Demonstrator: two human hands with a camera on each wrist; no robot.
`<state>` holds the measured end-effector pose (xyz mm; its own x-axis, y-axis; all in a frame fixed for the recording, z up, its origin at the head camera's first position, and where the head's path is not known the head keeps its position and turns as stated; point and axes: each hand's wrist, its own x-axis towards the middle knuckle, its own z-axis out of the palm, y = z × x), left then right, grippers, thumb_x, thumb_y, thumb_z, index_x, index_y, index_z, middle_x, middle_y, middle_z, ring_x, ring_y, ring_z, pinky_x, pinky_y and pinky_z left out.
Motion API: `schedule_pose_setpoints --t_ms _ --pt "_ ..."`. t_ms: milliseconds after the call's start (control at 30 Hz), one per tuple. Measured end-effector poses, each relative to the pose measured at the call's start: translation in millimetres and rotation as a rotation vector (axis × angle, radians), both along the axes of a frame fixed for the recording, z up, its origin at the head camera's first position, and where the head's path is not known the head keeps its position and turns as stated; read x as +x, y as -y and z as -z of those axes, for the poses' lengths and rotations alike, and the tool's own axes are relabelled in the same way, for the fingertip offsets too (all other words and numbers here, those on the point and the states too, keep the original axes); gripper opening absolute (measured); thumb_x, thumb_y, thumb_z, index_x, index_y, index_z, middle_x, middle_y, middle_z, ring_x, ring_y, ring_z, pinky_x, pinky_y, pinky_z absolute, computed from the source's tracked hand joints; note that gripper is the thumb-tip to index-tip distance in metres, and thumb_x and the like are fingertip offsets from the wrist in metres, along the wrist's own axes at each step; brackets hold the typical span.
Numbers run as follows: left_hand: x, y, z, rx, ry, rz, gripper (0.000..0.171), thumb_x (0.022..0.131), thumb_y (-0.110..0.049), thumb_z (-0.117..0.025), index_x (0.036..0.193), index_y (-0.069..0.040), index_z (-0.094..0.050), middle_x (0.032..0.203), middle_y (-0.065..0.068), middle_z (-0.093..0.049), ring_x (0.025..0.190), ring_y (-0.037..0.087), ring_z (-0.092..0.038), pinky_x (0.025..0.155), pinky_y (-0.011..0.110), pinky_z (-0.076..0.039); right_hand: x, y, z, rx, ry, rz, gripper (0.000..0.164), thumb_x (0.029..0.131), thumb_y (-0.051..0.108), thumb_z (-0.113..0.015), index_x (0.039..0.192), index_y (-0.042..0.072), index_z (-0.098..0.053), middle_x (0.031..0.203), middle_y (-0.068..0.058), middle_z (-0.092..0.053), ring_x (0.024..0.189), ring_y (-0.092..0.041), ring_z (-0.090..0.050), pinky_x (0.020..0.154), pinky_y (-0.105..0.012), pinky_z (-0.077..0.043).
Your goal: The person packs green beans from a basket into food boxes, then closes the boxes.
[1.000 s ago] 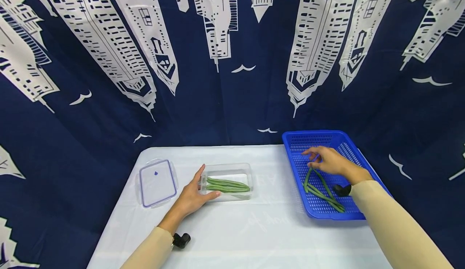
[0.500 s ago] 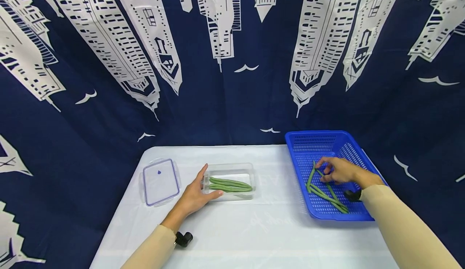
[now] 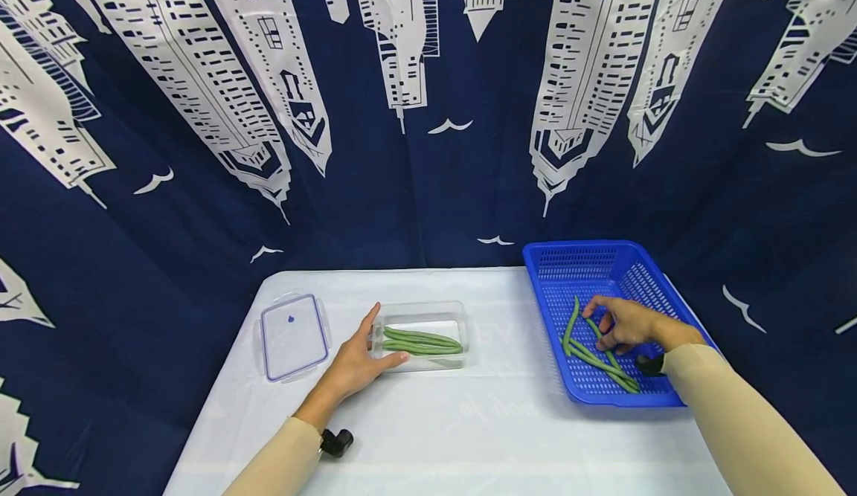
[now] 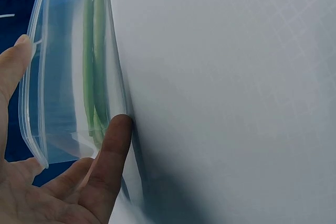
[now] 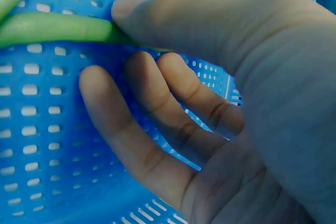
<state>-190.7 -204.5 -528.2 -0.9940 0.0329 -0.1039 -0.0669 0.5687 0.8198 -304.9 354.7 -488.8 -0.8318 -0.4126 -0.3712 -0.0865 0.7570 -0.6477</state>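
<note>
My left hand (image 3: 355, 368) holds the left end of a clear plastic food container (image 3: 438, 364), thumb on the near side and fingers at the far side. Several green beans (image 3: 423, 348) lie lengthwise in it, also visible through its wall in the left wrist view. At the right, my right hand (image 3: 628, 325) reaches down into a blue perforated basket (image 3: 619, 400). Its thumb and index finger pinch a green bean (image 5: 63, 29) there; the thumb covers part of the bean in the right wrist view. Other green beans (image 3: 572, 325) lie in the basket beside the hand.
A clear lid (image 3: 294, 351) with a blue seal lies on the white table (image 3: 435, 436), left of the container. Behind the table hangs a dark blue cloth (image 3: 402, 221) printed with white buildings and birds.
My right hand has come lower and nearer in the basket, from above the beans' far ends onto one bean. My left hand stays at the container.
</note>
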Motion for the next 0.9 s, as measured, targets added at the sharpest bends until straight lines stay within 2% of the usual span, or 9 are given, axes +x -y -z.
schedule_pose_setpoints --t_ms 133,167,267,367,400,533,900 --pt "0.9 0.0 -1.2 0.001 -0.013 0.009 0.126 0.092 -0.062 -0.097 0.188 -0.032 -0.022 0.183 0.032 -0.043 0.163 0.059 -0.052 0.130 0.076 -0.046 0.0 1.8 0.7 -0.016 0.016 0.004 0.063 0.090 -0.013 -0.089 0.143 -0.003 -0.058 0.107 -0.018 -0.057 0.088 -0.027 -0.069 0.075 -0.047 -0.073" --pt "-0.5 1.4 3.0 -0.014 -0.035 0.019 0.125 0.093 -0.067 -0.094 0.188 -0.032 -0.021 0.182 0.033 -0.045 0.161 0.059 -0.054 0.128 0.075 -0.049 -0.1 2.1 0.6 -0.017 0.017 0.005 0.062 0.090 -0.013 -0.088 0.143 -0.003 -0.058 0.107 -0.017 -0.057 0.088 -0.028 -0.069 0.075 -0.046 -0.073" --pt "0.4 1.4 1.4 -0.024 -0.053 0.025 0.124 0.093 -0.069 -0.093 0.188 -0.031 -0.022 0.180 0.034 -0.047 0.158 0.062 -0.057 0.124 0.076 -0.051 -0.5 2.6 0.6 -0.014 0.013 -0.001 0.062 0.089 -0.015 -0.086 0.144 -0.003 -0.058 0.107 -0.017 -0.057 0.088 -0.027 -0.069 0.074 -0.045 -0.072" --pt "0.0 1.7 1.0 -0.020 -0.041 0.021 0.124 0.094 -0.065 -0.094 0.188 -0.031 -0.022 0.181 0.033 -0.046 0.158 0.061 -0.057 0.124 0.076 -0.051 -1.1 1.9 1.6 -0.014 0.009 0.001 0.062 0.089 -0.015 -0.084 0.144 -0.003 -0.059 0.108 -0.018 -0.058 0.088 -0.027 -0.069 0.074 -0.045 -0.072" --pt "1.6 0.2 -3.5 -0.005 -0.020 0.012 0.125 0.092 -0.061 -0.097 0.188 -0.031 -0.022 0.182 0.032 -0.045 0.160 0.060 -0.055 0.126 0.078 -0.049 -1.2 1.6 1.9 -0.016 0.008 0.000 0.062 0.089 -0.016 -0.084 0.144 -0.003 -0.058 0.109 -0.018 -0.058 0.088 -0.027 -0.069 0.074 -0.045 -0.072" --pt "0.7 -0.4 -3.4 -0.016 -0.003 0.005 0.125 0.094 -0.054 -0.098 0.189 -0.030 -0.020 0.185 0.028 -0.043 0.161 0.057 -0.056 0.127 0.075 -0.050 -1.5 -0.4 2.7 -0.023 -0.004 0.001 0.061 0.090 -0.016 -0.082 0.144 -0.004 -0.058 0.110 -0.020 -0.058 0.088 -0.027 -0.069 0.074 -0.045 -0.072" --pt "-0.9 0.6 1.1 -0.025 -0.001 0.000 0.125 0.094 -0.054 -0.098 0.189 -0.029 -0.019 0.185 0.028 -0.043 0.162 0.056 -0.055 0.129 0.075 -0.048 -3.1 -1.6 -0.4 -0.031 -0.034 0.003 0.066 0.092 -0.015 -0.081 0.152 -0.005 -0.055 0.116 -0.025 -0.061 0.089 -0.027 -0.068 0.078 -0.045 -0.073"
